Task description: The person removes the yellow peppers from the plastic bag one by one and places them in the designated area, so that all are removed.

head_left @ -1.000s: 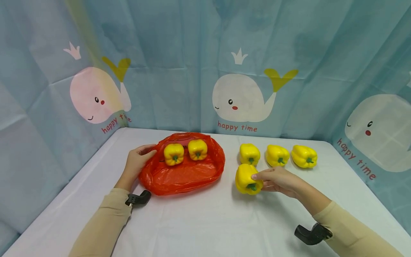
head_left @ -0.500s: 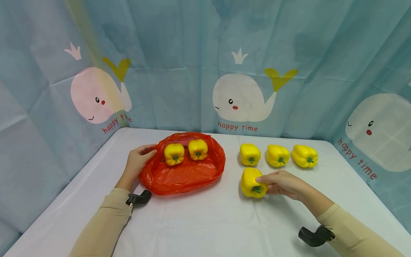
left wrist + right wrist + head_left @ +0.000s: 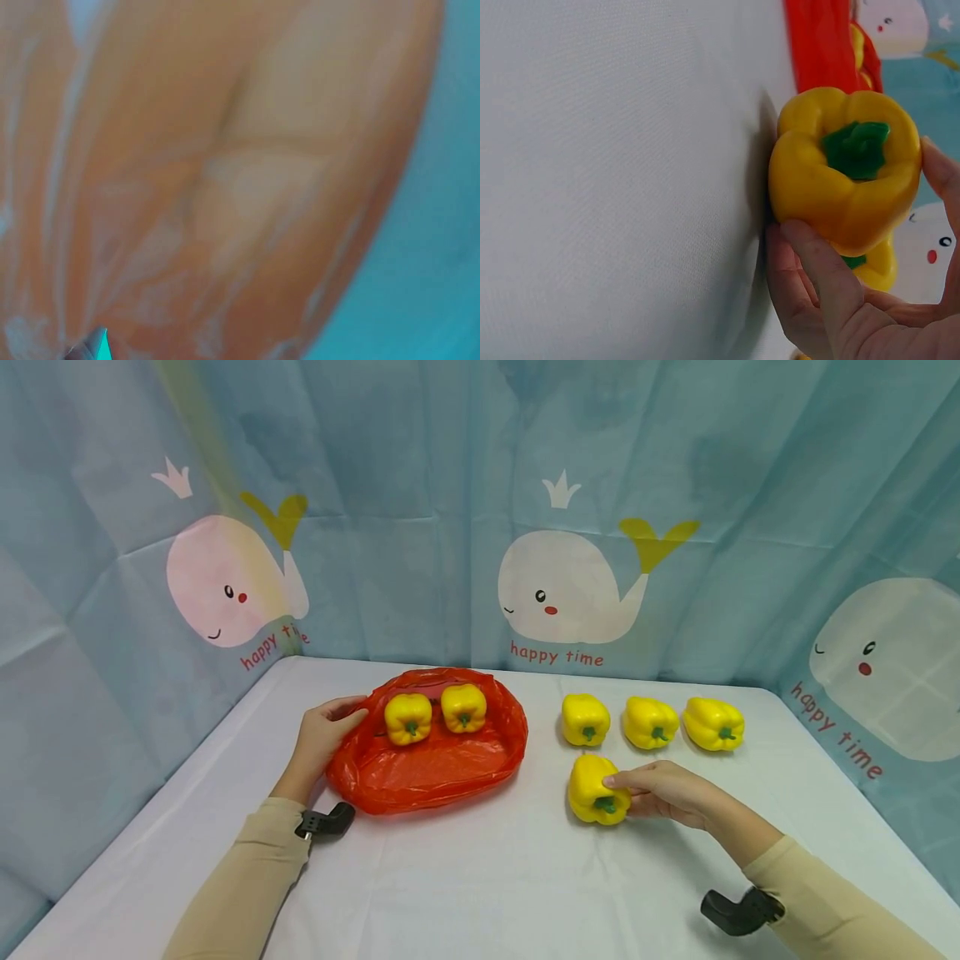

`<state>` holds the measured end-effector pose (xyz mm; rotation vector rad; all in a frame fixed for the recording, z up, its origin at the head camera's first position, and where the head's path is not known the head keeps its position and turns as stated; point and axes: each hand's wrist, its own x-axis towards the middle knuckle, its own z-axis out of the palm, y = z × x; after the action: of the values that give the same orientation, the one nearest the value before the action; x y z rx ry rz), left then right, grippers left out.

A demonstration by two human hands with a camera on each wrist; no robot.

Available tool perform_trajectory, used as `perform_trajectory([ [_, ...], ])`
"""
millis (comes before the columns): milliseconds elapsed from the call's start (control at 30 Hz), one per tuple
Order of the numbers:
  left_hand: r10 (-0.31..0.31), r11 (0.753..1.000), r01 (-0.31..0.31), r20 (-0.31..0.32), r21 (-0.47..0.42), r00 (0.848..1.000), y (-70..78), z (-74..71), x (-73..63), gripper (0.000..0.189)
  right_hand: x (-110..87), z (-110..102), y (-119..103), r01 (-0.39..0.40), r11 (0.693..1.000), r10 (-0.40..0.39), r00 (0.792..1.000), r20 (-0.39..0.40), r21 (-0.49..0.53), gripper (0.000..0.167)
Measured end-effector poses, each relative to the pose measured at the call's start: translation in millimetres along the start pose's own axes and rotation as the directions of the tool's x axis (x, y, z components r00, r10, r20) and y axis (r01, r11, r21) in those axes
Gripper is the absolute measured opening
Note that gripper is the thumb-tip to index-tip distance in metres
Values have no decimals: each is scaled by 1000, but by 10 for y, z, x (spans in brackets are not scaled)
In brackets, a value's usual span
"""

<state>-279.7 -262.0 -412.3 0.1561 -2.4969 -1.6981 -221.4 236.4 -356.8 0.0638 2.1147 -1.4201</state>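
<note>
A yellow bell pepper [image 3: 592, 789] with a green stem is pinched between the thumb and fingers of my right hand [image 3: 671, 793], low over the table in front of the pepper row. In the right wrist view this bell pepper [image 3: 844, 172] shows its stem end, fingers below and thumb at the far side. My left hand [image 3: 322, 739] pinches the left rim of a red plastic bag [image 3: 435, 768], spread open on the table. Inside the bag sit two yellow peppers, one on the left [image 3: 408, 720] and one on the right [image 3: 463, 708]. Blurred red plastic [image 3: 187, 225] fills most of the left wrist view.
Three more yellow peppers stand in a row at the back right: a left one [image 3: 585, 720], a middle one [image 3: 649, 723] and a right one [image 3: 713, 724]. The white-covered table [image 3: 465, 885] ends at a blue curtain [image 3: 405, 585] printed with whales.
My right hand has moved a little right and toward the front, carrying the bell pepper lower and away from the bag. My left hand keeps its place on the bag's rim.
</note>
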Motion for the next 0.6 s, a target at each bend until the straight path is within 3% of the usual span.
perform_trajectory([
  [600, 11, 1000, -11, 4, 1, 1000, 3, 4, -7, 56, 30, -16, 15, -4, 1000, 4, 1000, -3, -19, 42],
])
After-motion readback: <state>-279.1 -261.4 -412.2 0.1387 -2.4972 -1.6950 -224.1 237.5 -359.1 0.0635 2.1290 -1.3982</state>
